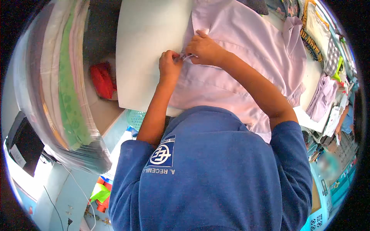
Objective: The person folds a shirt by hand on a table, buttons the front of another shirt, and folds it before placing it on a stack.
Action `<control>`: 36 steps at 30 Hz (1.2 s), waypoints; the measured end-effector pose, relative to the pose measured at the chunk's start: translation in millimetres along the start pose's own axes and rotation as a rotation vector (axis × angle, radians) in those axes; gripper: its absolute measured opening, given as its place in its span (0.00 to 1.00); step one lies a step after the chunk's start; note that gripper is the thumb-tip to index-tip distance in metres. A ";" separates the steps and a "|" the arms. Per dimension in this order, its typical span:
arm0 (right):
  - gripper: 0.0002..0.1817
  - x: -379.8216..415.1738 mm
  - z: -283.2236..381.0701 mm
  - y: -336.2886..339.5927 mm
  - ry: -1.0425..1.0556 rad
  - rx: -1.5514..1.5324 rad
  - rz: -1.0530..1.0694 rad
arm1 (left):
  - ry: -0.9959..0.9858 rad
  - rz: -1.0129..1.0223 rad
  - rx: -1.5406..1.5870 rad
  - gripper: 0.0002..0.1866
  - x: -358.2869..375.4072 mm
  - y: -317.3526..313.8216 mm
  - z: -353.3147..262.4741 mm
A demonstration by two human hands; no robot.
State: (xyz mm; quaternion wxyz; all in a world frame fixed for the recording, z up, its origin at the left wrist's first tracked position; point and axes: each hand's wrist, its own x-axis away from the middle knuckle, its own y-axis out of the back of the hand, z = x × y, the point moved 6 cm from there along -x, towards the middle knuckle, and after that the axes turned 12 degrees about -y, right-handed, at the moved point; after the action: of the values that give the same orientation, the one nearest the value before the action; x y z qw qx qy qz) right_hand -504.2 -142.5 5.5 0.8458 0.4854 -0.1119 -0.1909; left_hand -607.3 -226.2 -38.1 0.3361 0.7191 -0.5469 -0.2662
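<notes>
A pale lilac shirt lies spread over a white board-like surface, with its left edge running past both my hands. My left hand is closed, fingertips pinching the shirt's edge over the white surface. Just to the right, my right hand is also closed on the same edge, and a small white piece shows behind its fingers. A thin bit of fabric stretches between the two hands. The exact part gripped is too small to make out.
Plastic-wrapped folded cloths stand at left, near a red bundle. Folded clothes and another lilac garment lie at right. A green basket sits below the board. Another person's arm shows at far right.
</notes>
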 end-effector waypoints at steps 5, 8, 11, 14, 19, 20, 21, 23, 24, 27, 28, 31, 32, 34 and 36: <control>0.10 -0.7 2.9 -10.6 -0.025 0.039 0.032 | 0.090 -0.023 0.094 0.12 2.4 1.4 -0.5; 0.13 -0.3 3.1 -12.2 -0.056 0.105 0.070 | 0.187 -0.004 0.179 0.11 1.2 5.4 -5.2; 0.10 2.7 3.1 -19.3 -0.102 0.074 0.024 | 0.175 0.025 0.114 0.10 2.5 3.4 -6.9; 0.08 7.6 4.7 -13.9 -0.122 0.019 -0.071 | 0.192 0.013 0.148 0.09 5.1 -2.9 -1.5; 0.10 9.0 8.8 -11.0 -0.135 -0.051 -0.054 | 0.474 0.032 0.620 0.05 14.3 -11.5 5.1; 0.09 7.1 8.3 -12.1 -0.153 -0.008 -0.042 | 0.544 0.111 0.701 0.07 18.0 -14.3 8.8; 0.09 7.7 7.7 -10.2 -0.160 -0.006 -0.044 | 0.540 0.117 0.703 0.07 18.5 -13.8 8.4; 0.09 7.4 8.2 -7.8 -0.179 -0.064 -0.042 | 0.672 0.120 0.994 0.09 24.9 -19.7 8.3; 0.09 7.7 8.3 -6.8 -0.178 -0.070 -0.043 | 0.675 0.119 0.989 0.09 25.2 -17.8 6.1; 0.11 8.9 7.7 -8.0 -0.168 -0.041 -0.013 | 0.702 0.095 1.102 0.11 28.6 -16.1 1.2; 0.11 10.7 4.8 -8.1 -0.181 -0.061 -0.024 | 0.649 0.099 1.104 0.11 26.9 -17.5 1.7; 0.08 21.4 1.3 4.2 -0.220 -0.106 -0.028 | 0.580 0.103 1.035 0.12 23.1 -18.3 9.5; 0.08 25.2 -0.9 7.3 -0.237 -0.144 0.003 | 0.562 0.115 0.971 0.13 23.2 -18.2 12.1; 0.08 27.7 -2.2 5.7 -0.255 -0.184 0.035 | 0.596 0.115 1.026 0.13 22.8 -13.8 3.4; 0.08 29.8 -4.4 5.4 -0.266 -0.176 -0.037 | 0.626 0.121 1.086 0.13 21.2 -13.2 -4.7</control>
State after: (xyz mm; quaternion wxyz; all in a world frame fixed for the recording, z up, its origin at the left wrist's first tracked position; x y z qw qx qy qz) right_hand -474.6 -149.5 8.1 0.8591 0.3820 -0.1967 -0.2780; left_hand -590.2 -243.5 -45.7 0.0816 0.7988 -0.5195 0.2921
